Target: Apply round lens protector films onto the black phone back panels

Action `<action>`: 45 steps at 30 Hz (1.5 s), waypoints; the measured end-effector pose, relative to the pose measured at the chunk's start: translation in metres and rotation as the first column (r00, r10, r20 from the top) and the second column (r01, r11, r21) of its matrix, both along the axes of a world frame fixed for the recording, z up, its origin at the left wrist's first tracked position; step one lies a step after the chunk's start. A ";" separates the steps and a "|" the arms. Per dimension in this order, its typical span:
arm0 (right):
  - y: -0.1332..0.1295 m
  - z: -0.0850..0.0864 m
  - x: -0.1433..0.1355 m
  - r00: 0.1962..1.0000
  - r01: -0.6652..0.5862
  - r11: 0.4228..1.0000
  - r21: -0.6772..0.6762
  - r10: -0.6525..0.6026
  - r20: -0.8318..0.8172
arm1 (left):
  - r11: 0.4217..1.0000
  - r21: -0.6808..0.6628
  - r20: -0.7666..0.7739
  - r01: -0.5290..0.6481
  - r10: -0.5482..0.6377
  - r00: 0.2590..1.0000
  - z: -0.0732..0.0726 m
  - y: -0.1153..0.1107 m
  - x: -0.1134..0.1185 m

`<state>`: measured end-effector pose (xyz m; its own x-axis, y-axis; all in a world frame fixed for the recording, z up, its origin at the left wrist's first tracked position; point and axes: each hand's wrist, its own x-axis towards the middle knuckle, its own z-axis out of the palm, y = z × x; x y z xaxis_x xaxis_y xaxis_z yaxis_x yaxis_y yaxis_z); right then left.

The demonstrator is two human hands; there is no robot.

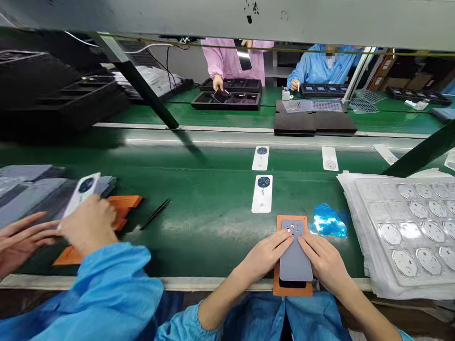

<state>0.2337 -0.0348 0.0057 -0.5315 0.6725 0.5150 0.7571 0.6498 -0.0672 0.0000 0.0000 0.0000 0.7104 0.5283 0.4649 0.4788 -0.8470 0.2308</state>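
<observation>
Left hand [273,252] and right hand [324,259] touch gray panel [296,258]; can't tell if clamped. Panel lies over orange fixture [293,291], at near edge of green bench [209,232]. Pink-sleeved co-worker [213,61] across, gray beam [199,16] overhead.

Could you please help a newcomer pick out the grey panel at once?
On the green bench, right of centre, is an orange plate. The grey panel lies over it, between left hand and right hand. Unlike the nearest white panel, it lacks a dark disc.
</observation>
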 end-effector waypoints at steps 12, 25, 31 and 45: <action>0.010 -0.008 0.000 0.975 -0.023 0.995 -0.092 0.043 0.218 | 0.995 -0.013 -0.251 -0.097 0.091 0.964 -0.010 -0.001 -0.002; 0.002 -0.013 0.003 0.928 -0.064 0.996 -0.061 0.082 0.363 | 0.984 0.107 -0.315 -0.141 0.167 0.934 -0.011 -0.014 0.002; 0.002 -0.010 0.002 0.910 -0.062 0.995 -0.073 0.086 0.406 | 0.986 0.113 -0.349 -0.124 0.156 0.924 -0.016 -0.019 0.007; 0.000 -0.008 -0.004 0.904 -0.064 0.997 -0.046 0.077 0.421 | 0.992 0.060 -0.386 -0.109 0.124 0.914 -0.012 -0.015 0.004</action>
